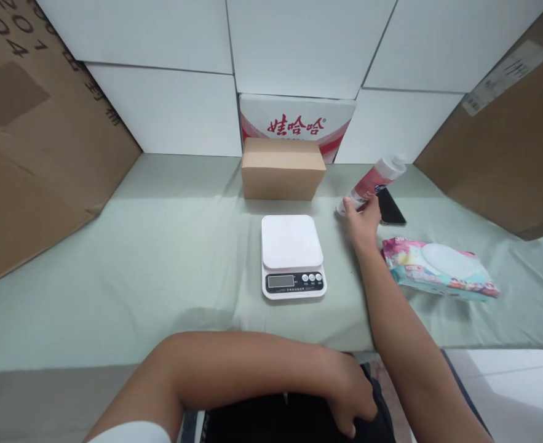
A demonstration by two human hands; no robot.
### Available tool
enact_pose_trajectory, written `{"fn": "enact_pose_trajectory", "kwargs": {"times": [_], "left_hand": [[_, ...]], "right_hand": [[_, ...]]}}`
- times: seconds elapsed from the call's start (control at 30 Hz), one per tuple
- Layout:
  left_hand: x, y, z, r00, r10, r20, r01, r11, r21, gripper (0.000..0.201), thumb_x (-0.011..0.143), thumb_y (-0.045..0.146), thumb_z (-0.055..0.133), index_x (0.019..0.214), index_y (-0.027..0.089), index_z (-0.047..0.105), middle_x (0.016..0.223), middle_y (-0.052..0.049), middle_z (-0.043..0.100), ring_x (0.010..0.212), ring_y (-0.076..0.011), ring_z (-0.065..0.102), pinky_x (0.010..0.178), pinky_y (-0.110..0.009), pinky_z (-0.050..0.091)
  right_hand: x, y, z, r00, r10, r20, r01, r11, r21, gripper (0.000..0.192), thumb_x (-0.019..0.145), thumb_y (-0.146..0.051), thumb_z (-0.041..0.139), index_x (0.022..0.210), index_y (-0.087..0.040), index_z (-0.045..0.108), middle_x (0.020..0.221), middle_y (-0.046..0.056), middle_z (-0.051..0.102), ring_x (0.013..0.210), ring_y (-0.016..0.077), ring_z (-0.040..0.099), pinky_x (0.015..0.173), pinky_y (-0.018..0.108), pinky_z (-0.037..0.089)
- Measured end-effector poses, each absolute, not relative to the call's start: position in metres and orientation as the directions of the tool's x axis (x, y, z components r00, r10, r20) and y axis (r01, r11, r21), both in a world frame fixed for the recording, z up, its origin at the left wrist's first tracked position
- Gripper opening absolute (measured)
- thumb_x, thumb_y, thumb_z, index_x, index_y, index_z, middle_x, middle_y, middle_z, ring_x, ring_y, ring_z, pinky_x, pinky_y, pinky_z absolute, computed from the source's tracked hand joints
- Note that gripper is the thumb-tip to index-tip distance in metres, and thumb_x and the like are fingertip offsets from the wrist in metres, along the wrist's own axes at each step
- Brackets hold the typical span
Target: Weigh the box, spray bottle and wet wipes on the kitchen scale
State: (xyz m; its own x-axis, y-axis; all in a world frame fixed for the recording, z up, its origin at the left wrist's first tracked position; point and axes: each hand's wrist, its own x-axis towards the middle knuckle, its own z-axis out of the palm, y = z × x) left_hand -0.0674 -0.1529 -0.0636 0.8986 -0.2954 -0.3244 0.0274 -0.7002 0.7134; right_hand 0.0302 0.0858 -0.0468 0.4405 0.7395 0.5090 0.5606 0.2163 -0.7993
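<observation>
My right hand [362,221] reaches out over the table and grips a red and white tube [376,178] near its cap end; the tube tilts up to the right. My left hand [350,394] rests below the table's near edge on dark fabric in my lap, fingers loosely spread and holding nothing. A white kitchen scale [292,255] with a blank display sits in the middle of the table, left of my right hand. A small brown cardboard box [282,168] stands behind the scale.
A black phone [390,208] lies just right of the tube. A pack of wet wipes [439,269] lies further right. Cardboard panels stand at both sides, white boxes and a red-printed carton [299,123] at the back. A pale green cloth [160,258] covers the table.
</observation>
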Motion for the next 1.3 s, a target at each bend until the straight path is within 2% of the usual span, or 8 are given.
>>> {"fn": "enact_pose_trajectory", "kwargs": {"times": [0.5,0.63,0.8,0.87,0.93,1.0,1.1,1.3], "left_hand": [[-0.066,-0.152,-0.066,0.891,-0.348,-0.290,-0.042,-0.701,0.712,0.042,0.067,0.033,0.078,0.040,0.025,0.046,0.050,-0.003,0.057,0.057,-0.0241,0.062,0.053,-0.036,0.042],[-0.079,-0.139,-0.034,0.896,-0.441,-0.055,-0.227,-0.560,0.797,0.029,0.082,0.034,0.068,0.056,0.026,0.058,0.071,-0.001,0.074,0.064,-0.0183,0.066,0.056,-0.033,0.045],[-0.123,-0.071,0.024,0.884,0.089,0.459,-0.266,-0.711,0.651,0.027,0.098,0.036,0.056,0.077,0.024,0.065,0.080,-0.001,0.077,0.074,-0.0124,0.070,0.064,-0.026,0.047],[-0.154,-0.025,0.043,0.618,0.379,0.689,-0.155,-0.800,0.580,0.022,0.098,0.034,0.058,0.081,0.022,0.065,0.077,0.001,0.074,0.065,-0.0101,0.062,0.065,-0.025,0.045],[-0.191,0.023,0.051,0.213,0.588,0.780,0.062,-0.805,0.590,0.028,0.100,0.036,0.057,0.078,0.021,0.062,0.069,0.003,0.064,0.061,-0.0098,0.054,0.062,-0.026,0.042],[-0.232,0.067,0.045,-0.158,0.648,0.745,0.237,-0.708,0.665,0.034,0.101,0.041,0.058,0.074,0.021,0.056,0.066,0.003,0.056,0.064,-0.0106,0.053,0.065,-0.026,0.043],[-0.283,0.113,0.015,-0.525,0.584,0.619,0.361,-0.507,0.783,0.023,0.098,0.039,0.065,0.087,0.020,0.059,0.088,-0.001,0.063,0.087,-0.0130,0.061,0.088,-0.029,0.049],[-0.299,0.139,-0.044,-0.480,0.853,0.205,0.000,-0.234,0.972,0.049,0.099,0.060,0.055,0.121,0.018,0.066,0.135,-0.014,0.069,0.136,-0.0282,0.061,0.121,-0.043,0.043]], "right_hand": [[0.031,0.098,-0.066,0.404,0.752,0.521,0.576,0.232,-0.783,0.047,0.075,-0.042,0.073,0.113,-0.017,0.059,0.104,0.011,0.070,0.095,0.0292,0.065,0.099,0.058,0.053],[0.026,0.092,-0.061,0.383,0.693,0.611,0.646,0.272,-0.713,0.068,0.073,-0.030,0.070,0.137,-0.016,0.051,0.123,0.017,0.062,0.114,0.0337,0.062,0.107,0.061,0.050],[0.005,0.073,-0.039,0.304,0.474,0.826,0.729,0.443,-0.522,0.054,0.087,-0.029,0.064,0.138,-0.019,0.051,0.134,0.020,0.049,0.132,0.0347,0.051,0.111,0.059,0.048],[-0.006,0.067,-0.033,0.232,0.465,0.855,0.700,0.530,-0.478,0.025,0.096,-0.036,0.060,0.116,-0.021,0.060,0.119,0.016,0.055,0.119,0.0313,0.057,0.103,0.055,0.052],[-0.015,0.065,-0.033,0.156,0.524,0.837,0.652,0.582,-0.486,0.023,0.103,-0.043,0.053,0.095,-0.022,0.062,0.104,0.012,0.060,0.105,0.0274,0.062,0.095,0.049,0.056],[-0.021,0.068,-0.037,0.099,0.647,0.756,0.573,0.584,-0.575,0.035,0.106,-0.050,0.048,0.092,-0.023,0.063,0.107,0.013,0.067,0.108,0.0269,0.065,0.095,0.046,0.058],[-0.024,0.079,-0.048,0.059,0.857,0.512,0.344,0.464,-0.816,0.053,0.100,-0.071,0.049,0.120,-0.025,0.066,0.144,0.016,0.063,0.138,0.0299,0.058,0.114,0.051,0.052],[-0.020,0.097,-0.062,-0.086,0.980,0.181,0.032,0.184,-0.982,0.099,0.087,-0.090,0.048,0.166,-0.034,0.027,0.178,0.009,0.026,0.166,0.0258,0.026,0.130,0.055,0.035]]}}
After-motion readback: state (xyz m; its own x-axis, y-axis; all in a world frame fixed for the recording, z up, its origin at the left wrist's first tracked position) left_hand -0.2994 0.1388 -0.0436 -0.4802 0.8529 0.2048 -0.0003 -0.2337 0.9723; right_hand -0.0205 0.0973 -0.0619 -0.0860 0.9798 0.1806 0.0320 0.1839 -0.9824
